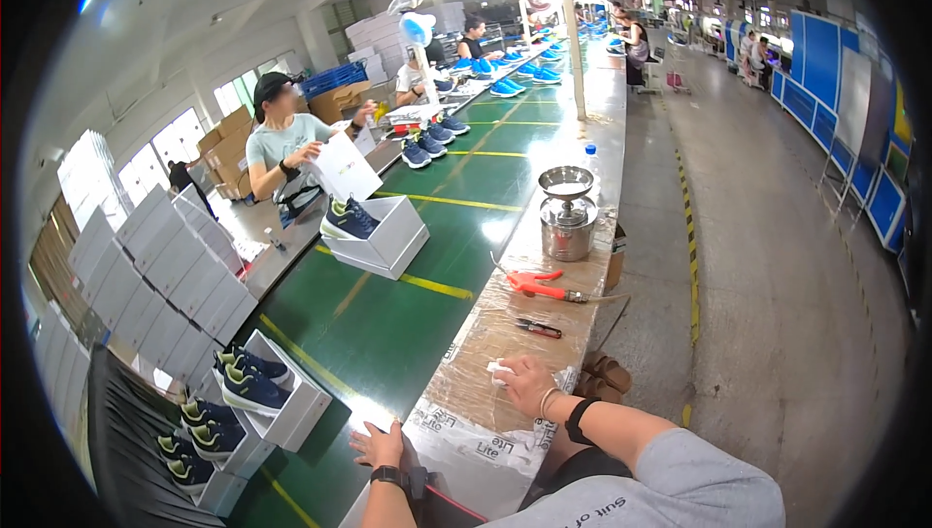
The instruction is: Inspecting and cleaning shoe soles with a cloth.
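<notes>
My left hand [379, 445] is at the near edge of the green conveyor belt [388, 353], fingers spread, holding nothing. My right hand [525, 384] rests over the plastic-covered work ledge [476, 358], its fingers closed on a small white wad, perhaps cloth or tissue [500, 372]. Just beyond it lie a dark and red pen-like tool [539, 328] and an orange-red air gun [536, 283]. On the belt to the left of my left hand stands a white shoe box [296, 415] with navy sneakers [254, 387] in it. More navy sneakers [211, 426] sit in boxes beside it.
Across the belt a person [282, 145] holds a white box lid [348, 167] above an open shoe box [388, 248] with navy sneakers. A steel pot [568, 229] topped by a metal bowl [566, 181] stands farther along the ledge. Stacked white boxes [155, 266] line the left.
</notes>
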Available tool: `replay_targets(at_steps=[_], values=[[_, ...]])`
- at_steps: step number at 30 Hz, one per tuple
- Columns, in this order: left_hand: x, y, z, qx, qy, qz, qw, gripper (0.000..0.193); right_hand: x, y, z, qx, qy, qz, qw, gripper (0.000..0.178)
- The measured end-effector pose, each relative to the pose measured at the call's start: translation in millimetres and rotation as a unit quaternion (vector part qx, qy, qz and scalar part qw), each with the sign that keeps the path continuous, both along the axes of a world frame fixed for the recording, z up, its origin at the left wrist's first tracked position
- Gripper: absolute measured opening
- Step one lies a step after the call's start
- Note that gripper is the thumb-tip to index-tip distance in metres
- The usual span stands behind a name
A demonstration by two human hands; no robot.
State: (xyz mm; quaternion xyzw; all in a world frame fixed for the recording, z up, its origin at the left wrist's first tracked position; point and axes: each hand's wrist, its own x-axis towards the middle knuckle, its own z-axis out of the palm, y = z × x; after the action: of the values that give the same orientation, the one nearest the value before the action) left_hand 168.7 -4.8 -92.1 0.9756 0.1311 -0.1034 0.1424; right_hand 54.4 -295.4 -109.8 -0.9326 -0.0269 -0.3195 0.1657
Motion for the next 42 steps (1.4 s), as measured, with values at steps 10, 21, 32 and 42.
replay_targets(at_steps=[10, 21, 32, 42], values=[[-2.1, -1.0, -0.1, 0.019, -0.051, 0.031, 0.998, 0.083, 0.7, 2.0, 1.0, -0.004, 0.006, 0.012, 1.0, 0.035], [-5.9, 0.8, -0.1, -0.001, -0.082, 0.034, 0.996, 0.081, 3.1, 2.5, -3.2, -0.013, 0.015, 0.013, 1.0, 0.038], [-6.0, 2.7, -7.8, 0.004, -0.112, 0.033, 0.993, 0.074, -1.0, 0.9, -0.2, -0.011, 0.008, 0.014, 1.0, 0.04], [-6.4, 1.0, -4.8, -0.011, -0.134, 0.026, 0.991, 0.067, 0.4, 0.4, 0.0, -0.001, 0.005, 0.016, 1.0, 0.037]])
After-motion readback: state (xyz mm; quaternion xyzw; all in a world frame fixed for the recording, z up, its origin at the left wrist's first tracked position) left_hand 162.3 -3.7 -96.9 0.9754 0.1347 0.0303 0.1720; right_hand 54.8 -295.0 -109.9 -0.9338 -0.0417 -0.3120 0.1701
